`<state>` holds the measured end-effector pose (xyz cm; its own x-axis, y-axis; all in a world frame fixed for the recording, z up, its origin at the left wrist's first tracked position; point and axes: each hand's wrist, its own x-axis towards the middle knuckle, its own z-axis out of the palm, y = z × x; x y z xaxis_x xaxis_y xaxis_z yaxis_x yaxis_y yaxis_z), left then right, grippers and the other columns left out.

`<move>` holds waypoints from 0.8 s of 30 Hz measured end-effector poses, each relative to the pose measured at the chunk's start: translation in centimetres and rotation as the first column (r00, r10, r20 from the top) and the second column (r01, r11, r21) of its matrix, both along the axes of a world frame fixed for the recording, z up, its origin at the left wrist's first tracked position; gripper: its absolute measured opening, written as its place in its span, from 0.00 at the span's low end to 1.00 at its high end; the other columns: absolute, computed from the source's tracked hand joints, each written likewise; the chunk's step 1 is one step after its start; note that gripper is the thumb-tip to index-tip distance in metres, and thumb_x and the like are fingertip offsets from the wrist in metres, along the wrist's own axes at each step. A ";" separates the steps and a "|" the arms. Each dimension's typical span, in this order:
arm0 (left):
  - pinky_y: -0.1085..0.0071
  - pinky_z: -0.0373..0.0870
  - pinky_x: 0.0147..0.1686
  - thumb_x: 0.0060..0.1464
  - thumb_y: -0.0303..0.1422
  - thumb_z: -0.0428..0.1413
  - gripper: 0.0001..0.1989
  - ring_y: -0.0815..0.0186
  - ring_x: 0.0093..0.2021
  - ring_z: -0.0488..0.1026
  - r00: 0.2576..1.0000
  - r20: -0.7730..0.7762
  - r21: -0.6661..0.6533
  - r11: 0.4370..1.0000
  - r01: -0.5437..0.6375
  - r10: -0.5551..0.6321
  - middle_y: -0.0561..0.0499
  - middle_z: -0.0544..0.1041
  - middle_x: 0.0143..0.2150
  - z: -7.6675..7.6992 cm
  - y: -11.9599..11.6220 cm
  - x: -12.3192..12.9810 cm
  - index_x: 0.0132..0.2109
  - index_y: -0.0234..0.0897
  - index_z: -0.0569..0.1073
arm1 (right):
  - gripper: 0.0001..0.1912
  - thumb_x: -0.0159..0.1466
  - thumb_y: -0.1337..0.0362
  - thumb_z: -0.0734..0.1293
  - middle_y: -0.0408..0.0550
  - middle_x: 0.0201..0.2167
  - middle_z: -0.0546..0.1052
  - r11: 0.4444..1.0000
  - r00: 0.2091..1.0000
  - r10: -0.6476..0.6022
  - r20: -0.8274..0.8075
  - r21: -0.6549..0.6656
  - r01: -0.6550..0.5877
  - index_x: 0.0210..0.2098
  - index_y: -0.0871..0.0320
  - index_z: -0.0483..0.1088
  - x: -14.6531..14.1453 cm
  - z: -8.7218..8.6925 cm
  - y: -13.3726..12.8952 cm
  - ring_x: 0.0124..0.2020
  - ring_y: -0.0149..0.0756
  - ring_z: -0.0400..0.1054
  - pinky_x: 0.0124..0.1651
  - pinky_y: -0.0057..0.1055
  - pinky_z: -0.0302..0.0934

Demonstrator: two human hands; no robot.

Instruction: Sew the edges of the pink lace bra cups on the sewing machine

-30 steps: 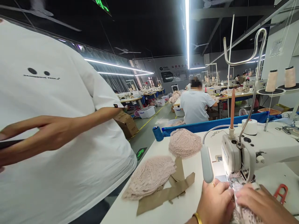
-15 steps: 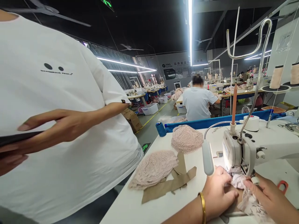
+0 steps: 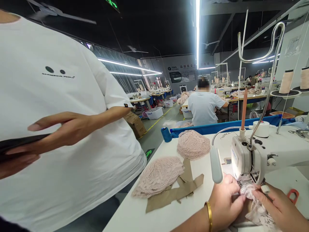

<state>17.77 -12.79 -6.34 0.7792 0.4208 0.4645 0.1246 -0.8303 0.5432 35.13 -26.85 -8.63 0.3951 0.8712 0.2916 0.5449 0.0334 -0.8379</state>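
At the sewing machine [image 3: 245, 158], pale pink lace [image 3: 258, 211] lies under the needle area and hangs down towards me. My left hand [image 3: 225, 199], with a gold bangle at the wrist, pinches the lace's left side close to the presser foot. From the right, my right hand [image 3: 281, 203] holds the same lace between thumb and fingers. The machine head and my fingers hide the needle and the exact grip points. A lit lamp [image 3: 216, 166] hangs just above my left hand.
Left of the machine lie two lace piles [image 3: 159, 177] [image 3: 193, 144], tan fabric scraps [image 3: 175, 195] and a blue thread spool [image 3: 165, 134]. An orange-handled tool [image 3: 293, 196] lies right. A person in a white T-shirt [image 3: 72, 135] stands close at left, holding a dark flat object.
The view has shifted slightly. My fingers and the lace stay at the needle area with only small movement. The standing person's hands have moved a little to the right.
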 end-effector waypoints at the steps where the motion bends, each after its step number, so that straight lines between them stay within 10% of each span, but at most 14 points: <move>1: 0.65 0.66 0.43 0.54 0.27 0.66 0.10 0.61 0.42 0.71 0.999 0.024 0.015 1.000 0.022 -0.023 0.52 0.74 0.36 -0.1 0.0 -0.1 0.30 0.38 0.72 | 0.22 0.78 0.44 0.60 0.49 0.45 0.86 1.000 0.995 0.003 0.104 0.017 -0.005 0.47 0.50 0.79 0.3 -0.2 -0.2 0.48 0.46 0.81 0.51 0.33 0.72; 6: 0.64 0.65 0.40 0.55 0.25 0.63 0.04 0.64 0.37 0.71 0.975 0.101 0.304 0.940 0.157 -0.196 0.52 0.78 0.36 -1.9 0.6 -0.9 0.35 0.40 0.77 | 0.08 0.77 0.57 0.64 0.44 0.41 0.85 0.935 0.623 0.300 0.722 -0.095 -0.341 0.46 0.48 0.76 1.3 1.2 -1.1 0.41 0.42 0.79 0.48 0.36 0.70; 10: 0.63 0.63 0.40 0.57 0.30 0.66 0.04 0.64 0.35 0.71 0.965 0.112 0.465 0.870 0.161 -0.238 0.54 0.80 0.34 -3.4 0.9 -1.7 0.36 0.41 0.78 | 0.09 0.76 0.55 0.69 0.40 0.35 0.79 0.890 0.375 0.359 0.855 -0.193 -0.413 0.41 0.52 0.72 1.3 3.0 -1.1 0.34 0.37 0.74 0.41 0.34 0.64; 24: 0.64 0.68 0.37 0.63 0.35 0.59 0.08 0.62 0.35 0.71 0.989 0.015 0.514 0.850 0.119 -0.147 0.49 0.81 0.35 -2.2 0.7 -1.7 0.35 0.41 0.78 | 0.09 0.66 0.59 0.76 0.42 0.38 0.82 0.973 0.529 0.206 0.823 -0.117 -0.197 0.41 0.49 0.73 0.5 1.6 -1.6 0.44 0.49 0.73 0.51 0.43 0.62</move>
